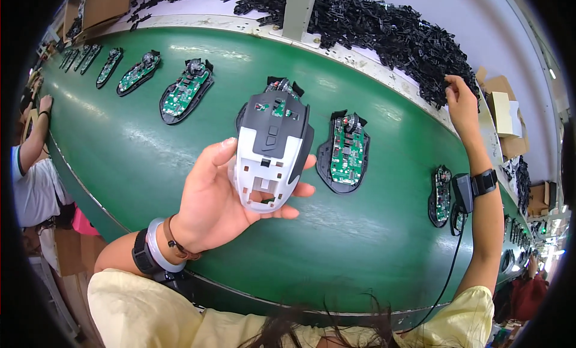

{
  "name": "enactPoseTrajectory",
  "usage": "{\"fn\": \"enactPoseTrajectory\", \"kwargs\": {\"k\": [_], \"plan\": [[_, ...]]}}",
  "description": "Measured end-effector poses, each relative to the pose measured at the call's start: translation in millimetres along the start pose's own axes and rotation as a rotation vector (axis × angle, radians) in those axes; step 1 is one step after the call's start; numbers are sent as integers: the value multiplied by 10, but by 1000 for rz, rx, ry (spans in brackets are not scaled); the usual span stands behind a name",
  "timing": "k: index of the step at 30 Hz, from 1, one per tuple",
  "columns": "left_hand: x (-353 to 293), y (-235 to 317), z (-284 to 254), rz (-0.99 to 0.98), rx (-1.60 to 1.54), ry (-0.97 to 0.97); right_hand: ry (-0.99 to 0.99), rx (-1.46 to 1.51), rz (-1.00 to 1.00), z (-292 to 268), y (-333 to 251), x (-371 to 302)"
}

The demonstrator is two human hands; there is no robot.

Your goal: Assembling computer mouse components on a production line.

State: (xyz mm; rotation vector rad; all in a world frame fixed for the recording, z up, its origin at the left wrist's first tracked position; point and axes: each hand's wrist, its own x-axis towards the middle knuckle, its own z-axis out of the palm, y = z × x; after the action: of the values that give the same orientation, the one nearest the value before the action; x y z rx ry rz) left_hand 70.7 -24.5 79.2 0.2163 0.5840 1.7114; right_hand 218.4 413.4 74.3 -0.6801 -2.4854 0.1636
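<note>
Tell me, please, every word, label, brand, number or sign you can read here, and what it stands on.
No text is legible.
Grey-and-white shell in the left hand: no lettering visible.
Green circuit boards: white marks, too small to read.
Pale box at right: nothing readable.

one mouse shell [273,149]; two hands, the left hand [210,195] under the mouse shell and the right hand [463,108] to its right. of bases with green boards [345,150], three separate ones sit left of the mouse shell, one behind it, partly hidden, and three to its right, the last mostly covered; those farther off either way are too small to count. the black parts [402,42] heaped beyond the mouse shell are too many to count.
</note>
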Motion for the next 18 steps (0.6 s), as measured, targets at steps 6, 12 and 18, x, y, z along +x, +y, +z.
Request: {"fn": "enactPoseTrajectory", "kwargs": {"k": [6, 12, 18], "plan": [[41, -43, 29, -2, 109, -28, -154, 194, -16, -132, -889, -292], [-96, -66, 33, 65, 420, 95, -531, 571, -327, -354, -2280, -702], [-84, -120, 73, 247, 547, 180, -816, 889, -158, -261, -2515, -930]]}}
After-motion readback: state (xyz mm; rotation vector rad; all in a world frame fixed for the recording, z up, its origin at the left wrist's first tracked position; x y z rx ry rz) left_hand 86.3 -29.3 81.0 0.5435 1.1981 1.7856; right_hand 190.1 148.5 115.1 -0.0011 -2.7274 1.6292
